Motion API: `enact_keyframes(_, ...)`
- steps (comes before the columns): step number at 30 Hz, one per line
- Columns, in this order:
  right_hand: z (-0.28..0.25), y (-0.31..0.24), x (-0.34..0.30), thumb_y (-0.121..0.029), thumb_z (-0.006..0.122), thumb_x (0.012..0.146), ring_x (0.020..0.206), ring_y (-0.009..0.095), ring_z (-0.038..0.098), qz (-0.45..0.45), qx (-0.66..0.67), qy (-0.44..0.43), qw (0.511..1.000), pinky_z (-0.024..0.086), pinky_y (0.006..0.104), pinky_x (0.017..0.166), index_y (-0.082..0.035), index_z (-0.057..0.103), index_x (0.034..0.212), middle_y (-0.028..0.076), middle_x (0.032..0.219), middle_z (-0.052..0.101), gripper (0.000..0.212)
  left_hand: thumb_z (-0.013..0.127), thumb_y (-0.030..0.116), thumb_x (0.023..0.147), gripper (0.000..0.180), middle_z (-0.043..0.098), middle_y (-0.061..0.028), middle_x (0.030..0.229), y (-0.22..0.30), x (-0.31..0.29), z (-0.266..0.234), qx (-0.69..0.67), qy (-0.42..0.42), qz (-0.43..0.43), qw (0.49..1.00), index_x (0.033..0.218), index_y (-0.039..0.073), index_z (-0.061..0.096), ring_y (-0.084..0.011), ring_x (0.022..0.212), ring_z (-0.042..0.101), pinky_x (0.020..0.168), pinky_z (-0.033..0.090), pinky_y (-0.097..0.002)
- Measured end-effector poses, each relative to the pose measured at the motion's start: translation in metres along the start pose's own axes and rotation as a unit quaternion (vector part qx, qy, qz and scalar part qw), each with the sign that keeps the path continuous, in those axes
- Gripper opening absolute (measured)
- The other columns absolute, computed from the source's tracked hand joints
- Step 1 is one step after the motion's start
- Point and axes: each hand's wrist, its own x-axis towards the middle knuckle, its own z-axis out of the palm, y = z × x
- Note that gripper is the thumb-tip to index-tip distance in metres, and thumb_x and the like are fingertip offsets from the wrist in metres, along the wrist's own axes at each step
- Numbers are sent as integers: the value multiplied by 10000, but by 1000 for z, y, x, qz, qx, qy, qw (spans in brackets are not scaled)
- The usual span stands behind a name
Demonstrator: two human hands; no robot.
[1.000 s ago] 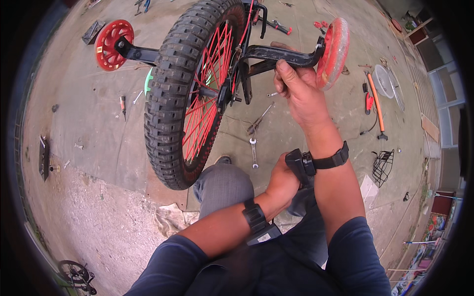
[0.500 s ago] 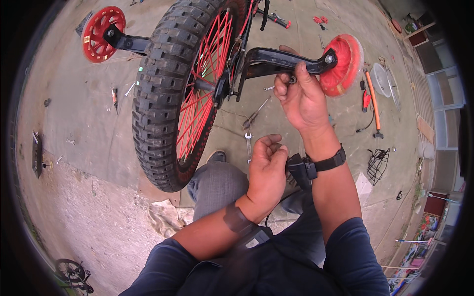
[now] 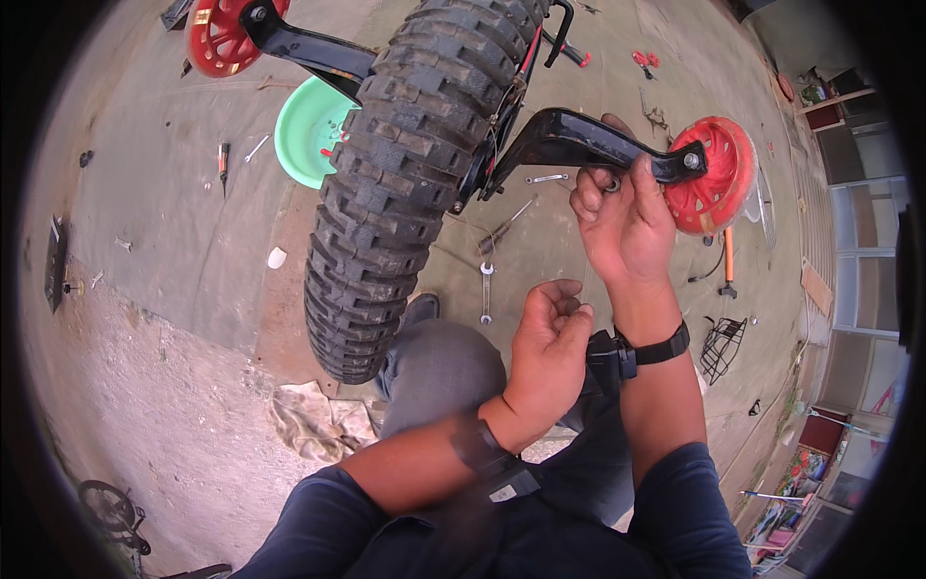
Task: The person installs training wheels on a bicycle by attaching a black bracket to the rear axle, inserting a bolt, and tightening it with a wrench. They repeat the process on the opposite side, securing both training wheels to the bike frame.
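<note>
A small bicycle's knobbly black tyre [image 3: 395,174] stands in front of me, seen nearly edge-on. On its right a black training-wheel bracket [image 3: 569,140] carries a red training wheel [image 3: 712,179] at its outer end. My right hand [image 3: 629,222] grips that bracket near the wheel, thumb on the near side and fingers behind. A small round metal part [image 3: 612,184] shows by its curled fingers. Lower and to the left, my left hand [image 3: 548,349] is held in the air, fingers curled and thumb pressed to them; whatever it may pinch is hidden.
A second red training wheel [image 3: 227,34] sits at the far left. Behind the tyre lies a green basin [image 3: 307,135]. Spread over the ground are an open-end wrench [image 3: 486,292], a screwdriver [image 3: 224,166], a cloth [image 3: 318,422], an orange-handled pump [image 3: 728,261] and a black wire rack [image 3: 721,347].
The tyre and both training wheels have shifted rightward in view, and the tyre now shows more edge-on. The green basin has come into sight. Both hands keep their grip shapes.
</note>
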Motion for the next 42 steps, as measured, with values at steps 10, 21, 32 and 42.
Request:
enact_keyframes(10,19,6,-5,-324,464,1044,727,158,484,-33,-3,31,999,384,291,632,-5,401,1428,37,868,477,503,539,27,980,254,584,-51,1044,2,3,-3,6,-36,-6,999,1222,-7,471,-35,806,504,714,432,-204)
enact_keyframes(21,23,4,-6,-345,492,1039,750,156,485,-35,-13,33,999,385,284,640,-12,415,1430,41,877,493,519,540,32,974,250,584,-43,1002,-3,5,-2,-48,-41,-16,998,1214,1,477,-59,798,521,716,453,-226)
enact_keyframes(32,10,1,-5,-377,502,1031,742,153,484,-33,-48,57,997,381,279,640,-39,468,1402,17,852,492,503,522,35,980,232,556,-32,935,-2,3,1,-65,-12,-42,997,1208,9,490,-91,799,525,724,453,-236)
enact_keyframes(42,-26,1,-13,-300,520,1004,695,189,495,-17,136,140,981,379,305,602,-51,564,1060,42,810,510,258,509,134,1019,200,552,-20,875,-7,3,3,-81,18,-71,994,1187,26,512,-88,758,536,681,436,-234)
